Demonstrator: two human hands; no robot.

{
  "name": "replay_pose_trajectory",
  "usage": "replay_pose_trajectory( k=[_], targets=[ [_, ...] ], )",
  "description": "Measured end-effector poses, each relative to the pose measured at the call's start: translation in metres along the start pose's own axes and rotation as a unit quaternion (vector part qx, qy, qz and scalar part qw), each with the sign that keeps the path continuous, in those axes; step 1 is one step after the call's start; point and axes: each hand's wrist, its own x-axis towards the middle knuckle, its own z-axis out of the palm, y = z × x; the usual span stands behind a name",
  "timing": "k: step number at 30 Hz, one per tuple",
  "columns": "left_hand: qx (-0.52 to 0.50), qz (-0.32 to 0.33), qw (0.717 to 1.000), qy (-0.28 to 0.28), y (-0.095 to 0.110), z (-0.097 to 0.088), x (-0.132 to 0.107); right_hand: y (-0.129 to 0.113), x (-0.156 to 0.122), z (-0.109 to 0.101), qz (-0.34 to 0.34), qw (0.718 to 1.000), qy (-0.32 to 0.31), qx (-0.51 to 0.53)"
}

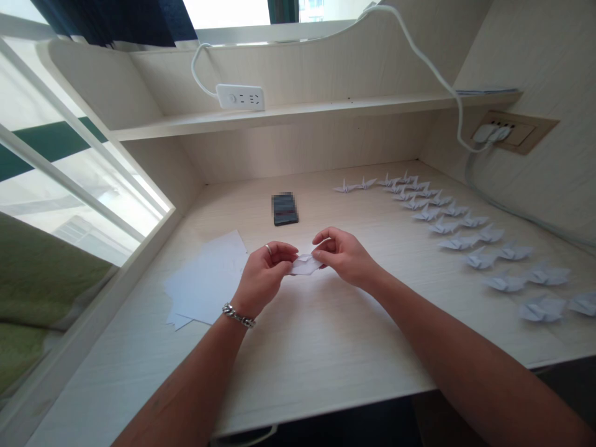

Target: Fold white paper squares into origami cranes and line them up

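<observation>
- Head view, looking down at my own work: the folded white paper point(305, 265) sits in the middle of the frame, held up just above the counter point(316, 354) between my two hands.
- My left hand point(265, 276) is curled nearly closed, pinching the paper's left end between thumb and fingers.
- My right hand point(345, 256) is also mostly closed, gripping the paper's right end, so the two hands are almost touching across it.
- A ring point(268, 249) sits on a finger of my left hand, and a chain bracelet point(238, 315) circles my left wrist.
- Just left of my left hand, a loose stack of white paper sheets point(205, 279) lies flat on the counter, its edges fanned and partly tucked behind that hand.
- Above my hands, toward the back of the counter, lies a dark rectangular object point(285, 208), too blurred to identify.
- Rows of white origami cranes point(459, 243) run from upper centre down to the right edge of the frame.
- Along the top of the frame, a white power strip point(239, 97) rests on a pale wooden shelf point(326, 110), with a white cable point(419, 62) looping above it.
- At the right, plugs fill a wall socket point(510, 133).
- At the left, a window point(69, 167) runs alongside the counter, and green fabric point(37, 292) fills the lower left corner.
</observation>
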Motion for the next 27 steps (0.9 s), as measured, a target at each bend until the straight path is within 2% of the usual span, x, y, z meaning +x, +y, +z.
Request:
replay_pose_trajectory(
  k=[6, 10, 17, 27],
  targets=[
    [0.028, -0.005, 0.999, -0.016, -0.0007, 0.0014, -0.0009, -0.0012, -0.0037, 0.0019, -0.029, 0.998, -0.007, -0.061],
    [0.033, 0.005, 0.999, -0.006, 0.0009, 0.0017, -0.0012, 0.0003, -0.003, 0.0019, -0.041, 0.998, -0.024, -0.042],
    [0.037, 0.001, 0.999, 0.004, -0.001, 0.0007, 0.0001, 0.0037, -0.0004, 0.0026, -0.029, 0.999, -0.016, -0.031],
    [0.038, 0.01, 0.999, 0.001, -0.004, 0.0004, 0.0005, 0.0026, -0.0018, 0.0051, -0.051, 0.997, -0.008, -0.065]
  ],
)
